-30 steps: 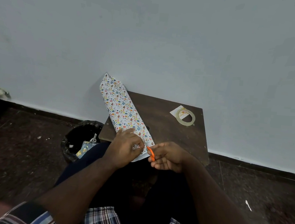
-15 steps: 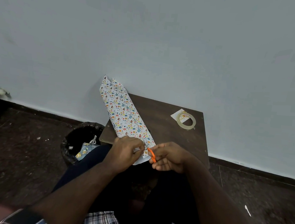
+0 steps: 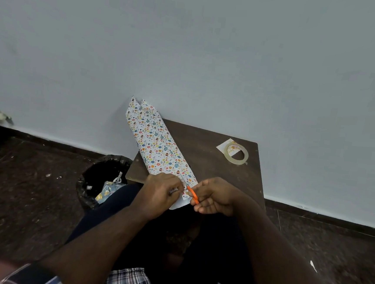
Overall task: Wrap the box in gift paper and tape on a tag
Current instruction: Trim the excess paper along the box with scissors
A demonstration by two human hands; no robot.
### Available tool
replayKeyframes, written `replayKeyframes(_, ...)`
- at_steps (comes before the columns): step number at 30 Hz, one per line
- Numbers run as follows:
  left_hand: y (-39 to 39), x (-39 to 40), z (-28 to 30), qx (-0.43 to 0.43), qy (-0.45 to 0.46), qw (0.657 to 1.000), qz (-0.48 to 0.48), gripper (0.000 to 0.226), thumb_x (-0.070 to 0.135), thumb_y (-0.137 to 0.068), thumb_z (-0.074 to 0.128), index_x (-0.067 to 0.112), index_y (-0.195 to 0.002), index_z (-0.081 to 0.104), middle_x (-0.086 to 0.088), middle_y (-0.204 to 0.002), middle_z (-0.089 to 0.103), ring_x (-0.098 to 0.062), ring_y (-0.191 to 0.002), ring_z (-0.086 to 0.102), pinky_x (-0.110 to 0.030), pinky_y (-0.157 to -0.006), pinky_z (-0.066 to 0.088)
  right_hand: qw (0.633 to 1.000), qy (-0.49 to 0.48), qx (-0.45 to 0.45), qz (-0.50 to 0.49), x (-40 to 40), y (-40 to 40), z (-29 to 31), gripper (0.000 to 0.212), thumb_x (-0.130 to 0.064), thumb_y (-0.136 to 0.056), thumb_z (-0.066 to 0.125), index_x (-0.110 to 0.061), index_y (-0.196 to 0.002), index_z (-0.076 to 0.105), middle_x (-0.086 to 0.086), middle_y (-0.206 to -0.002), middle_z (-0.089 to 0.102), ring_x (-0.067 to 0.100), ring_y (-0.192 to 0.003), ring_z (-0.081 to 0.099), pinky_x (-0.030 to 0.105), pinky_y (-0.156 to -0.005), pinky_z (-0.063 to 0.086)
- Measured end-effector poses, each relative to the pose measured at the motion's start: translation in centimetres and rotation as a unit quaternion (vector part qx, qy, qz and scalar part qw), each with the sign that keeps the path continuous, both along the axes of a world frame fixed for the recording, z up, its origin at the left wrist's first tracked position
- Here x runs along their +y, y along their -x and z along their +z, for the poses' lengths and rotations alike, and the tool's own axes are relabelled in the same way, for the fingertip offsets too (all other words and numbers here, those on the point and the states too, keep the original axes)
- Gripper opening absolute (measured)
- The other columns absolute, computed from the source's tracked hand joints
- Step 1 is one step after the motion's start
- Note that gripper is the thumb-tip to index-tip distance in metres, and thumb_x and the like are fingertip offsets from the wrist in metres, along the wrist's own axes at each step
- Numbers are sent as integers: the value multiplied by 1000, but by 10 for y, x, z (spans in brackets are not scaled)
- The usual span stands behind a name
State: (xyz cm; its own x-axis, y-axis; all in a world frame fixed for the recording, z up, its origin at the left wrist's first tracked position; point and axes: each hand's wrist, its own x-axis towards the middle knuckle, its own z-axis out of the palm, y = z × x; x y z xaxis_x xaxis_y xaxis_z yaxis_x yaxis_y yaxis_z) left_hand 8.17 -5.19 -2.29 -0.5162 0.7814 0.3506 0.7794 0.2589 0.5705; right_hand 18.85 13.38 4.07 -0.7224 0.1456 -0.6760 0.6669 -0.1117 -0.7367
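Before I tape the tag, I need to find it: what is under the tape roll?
A white card lies under the tape roll, one corner sticking out; the rest is covered.

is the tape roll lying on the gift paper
No, the tape roll lies on the far right corner of the table, partly over a small white card, well apart from the gift paper.

The gift paper (image 3: 156,146) lies on the tabletop (image 3: 205,157), running from the fingers (image 3: 175,189) away to the wall (image 3: 190,51). Right of the fingers, well apart, the tape roll (image 3: 236,154) rests on a tag (image 3: 223,146). Left of them and lower, a bin (image 3: 101,179) stands on the floor (image 3: 19,183).
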Motion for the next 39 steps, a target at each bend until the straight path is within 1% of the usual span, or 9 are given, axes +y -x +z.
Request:
replayKeyframes(3,1,0,0,5,-4,1000,-1,10,18,-86,61,24,-84,69,12,-87,69,-10,-82,61,-42,-70,49,1000,-4,-4,4,2,1,1,24,-2,-93,65,9,-115,65,22,-92,71,20,-62,69,26,-55,59)
replayKeyframes(10,1,0,0,7,-13,1000,-16,11,15,-85,61,24,-83,68,12,-88,69,-10,-83,64,-41,-72,51,1000,-9,-3,11,1,4,6,23,-3,-94,64,8,-114,64,22,-92,70,20,-63,69,26,-57,60)
replayKeyframes(14,3,1,0,5,-14,1000,-13,11,16,-86,61,22,-85,69,11,-89,70,-10,-84,64,-40,-73,51,1000,-12,-6,15,3,5,6,19,-2,-94,64,7,-111,65,21,-89,71,19,-62,69,26,-56,60)
replayKeyframes(18,3,1,-1,8,-12,1000,-23,11,15,-86,61,23,-85,68,11,-88,70,-9,-83,63,-40,-73,52,1000,-17,-3,18,4,9,6,15,-4,-95,63,5,-106,66,23,-93,70,20,-62,69,26,-58,60)
replayKeyframes(23,4,0,-1,7,-18,1000,-18,11,15,-86,61,22,-87,70,11,-88,70,-8,-83,63,-38,-73,52,1000,-16,-1,22,4,10,5,10,-2,-94,65,4,-103,66,21,-88,71,18,-60,69,25,-57,60)
replayKeyframes(28,2,1,-1,11,-19,999,-29,11,12,-85,63,22,-84,68,11,-86,68,-10,-80,62,-39,-72,51,1000,-22,-4,19,6,15,4,22,-5,-94,65,8,-112,65,25,-96,70,21,-63,70,27,-59,61)
replayKeyframes(33,4,1,-1,9,-26,999,-27,11,12,-85,62,20,-85,69,10,-87,69,-10,-81,63,-40,-72,52,1000,-20,-2,23,8,16,3,14,-4,-94,66,3,-106,66,23,-93,70,19,-62,69,26,-57,60)
replayKeyframes(37,2,1,0,7,-27,999,-34,11,12,-86,62,21,-86,69,11,-86,68,-9,-80,62,-39,-72,51,999,-22,3,22,7,19,2,17,-6,-93,67,3,-107,65,26,-100,68,21,-66,69,28,-61,61)
replayKeyframes(39,3,1,-1,4,-25,999,-33,11,13,-86,64,23,-87,69,12,-89,69,-9,-83,63,-40,-74,52,999,-23,3,22,7,20,3,12,-5,-95,65,2,-105,65,26,-99,68,21,-65,69,27,-60,61)
